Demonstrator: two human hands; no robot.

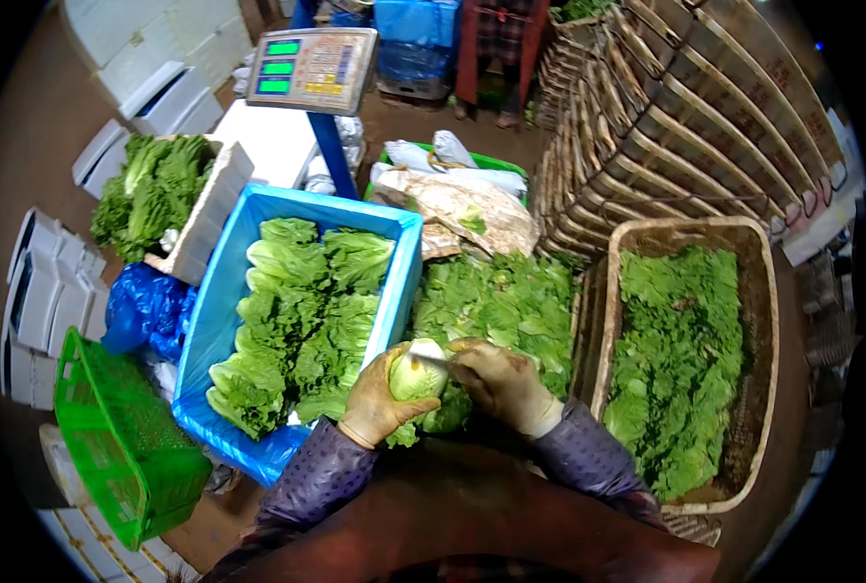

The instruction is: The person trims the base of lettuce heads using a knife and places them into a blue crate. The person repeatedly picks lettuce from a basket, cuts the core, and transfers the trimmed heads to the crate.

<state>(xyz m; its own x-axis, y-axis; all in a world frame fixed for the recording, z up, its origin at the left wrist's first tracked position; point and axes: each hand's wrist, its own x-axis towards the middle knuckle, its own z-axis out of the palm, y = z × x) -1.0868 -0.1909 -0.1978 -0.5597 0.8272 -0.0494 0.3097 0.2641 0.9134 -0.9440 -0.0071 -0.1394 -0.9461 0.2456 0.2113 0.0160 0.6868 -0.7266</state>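
My left hand (pixel 378 401), in a dirty yellowish glove, grips a head of leafy lettuce (pixel 412 380) with its pale stem end turned up. From the right, my right hand (pixel 502 382), gloved alike, holds a knife (pixel 428 359) whose blade lies against the stem end; the handle is hidden in the fist. Left of my hands, a crate lined with blue plastic (pixel 401 291) holds rows of lettuce heads (pixel 280 321). Beyond my right hand lies a mass of loose lettuce leaves (pixel 502 306).
At right, a brown plastic crate (pixel 766 350) holds lettuce (pixel 680 379). Behind it lean stacked crates (pixel 644 146). A digital scale display (pixel 312 69) rises beyond the blue-lined crate. A green crate (pixel 134 452) and a white foam box (pixel 221 211) stand left. Another person (pixel 502 44) stands at the back.
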